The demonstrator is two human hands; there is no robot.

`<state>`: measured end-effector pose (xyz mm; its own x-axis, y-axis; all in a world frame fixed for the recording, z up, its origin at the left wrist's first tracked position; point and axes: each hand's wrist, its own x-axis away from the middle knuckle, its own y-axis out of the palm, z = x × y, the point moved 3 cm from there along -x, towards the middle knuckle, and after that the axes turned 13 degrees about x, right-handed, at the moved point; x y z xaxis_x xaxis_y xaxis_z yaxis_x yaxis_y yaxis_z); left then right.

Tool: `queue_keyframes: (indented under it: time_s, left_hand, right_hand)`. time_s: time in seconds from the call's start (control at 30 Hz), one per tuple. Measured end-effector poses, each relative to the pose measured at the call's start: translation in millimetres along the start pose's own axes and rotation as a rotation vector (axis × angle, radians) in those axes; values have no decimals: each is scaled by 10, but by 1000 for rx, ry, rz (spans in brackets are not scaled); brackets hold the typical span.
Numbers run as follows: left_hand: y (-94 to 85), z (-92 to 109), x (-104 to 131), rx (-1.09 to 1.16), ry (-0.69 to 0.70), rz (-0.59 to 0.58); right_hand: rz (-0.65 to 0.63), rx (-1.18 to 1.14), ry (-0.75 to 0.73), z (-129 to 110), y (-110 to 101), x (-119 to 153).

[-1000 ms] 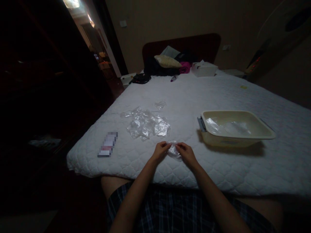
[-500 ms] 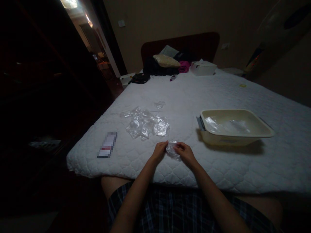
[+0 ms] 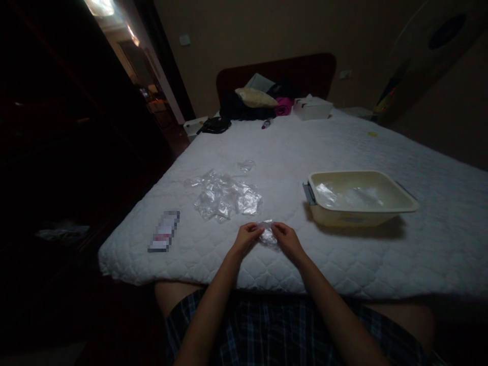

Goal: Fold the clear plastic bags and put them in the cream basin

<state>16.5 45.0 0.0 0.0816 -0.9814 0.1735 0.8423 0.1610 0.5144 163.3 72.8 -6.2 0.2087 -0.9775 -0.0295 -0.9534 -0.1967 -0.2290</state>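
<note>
Between my hands, just above the front part of the bed, is a crumpled clear plastic bag [image 3: 269,236]. My left hand [image 3: 247,238] pinches its left side, and my right hand [image 3: 287,241] pinches the right side. A loose pile of clear plastic bags [image 3: 224,195] lies on the bed beyond my left hand, with one smaller bag [image 3: 246,165] just behind it. To the right stands a cream plastic tub [image 3: 358,218] with grey handles, and some clear plastic [image 3: 362,196] lies inside it.
The white quilted bed [image 3: 290,152] fills the middle. A blurred-out phone-like object [image 3: 164,231] lies at its left front. Toward the headboard [image 3: 316,71] are a cushion [image 3: 256,97], a magenta roll [image 3: 283,106], a white box [image 3: 313,108] and a black bag [image 3: 216,125]. A fan [image 3: 446,33] stands at the right.
My left fingers have shifted lower along the bag's edge and my right fingers have moved to its upper right. The bag looks more bunched. The whole view has shifted slightly.
</note>
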Motion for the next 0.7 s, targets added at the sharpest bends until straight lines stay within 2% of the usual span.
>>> queue_keyframes:
  time_s: [0.17, 0.5, 0.6, 0.7]
  left_hand:
    - [-5, 9, 12, 11, -33, -10]
    - [-45, -18, -58, 62, -20, 2]
    - [-49, -26, -66, 101, -44, 16]
    - [-41, -17, -49, 80, -37, 3]
  right_hand:
    - [-21, 8, 39, -15, 13, 3]
    - [74, -24, -19, -111, -56, 21]
    - [115, -21, -28, -197, -178, 3]
    - [160, 30, -68, -379, -442, -16]
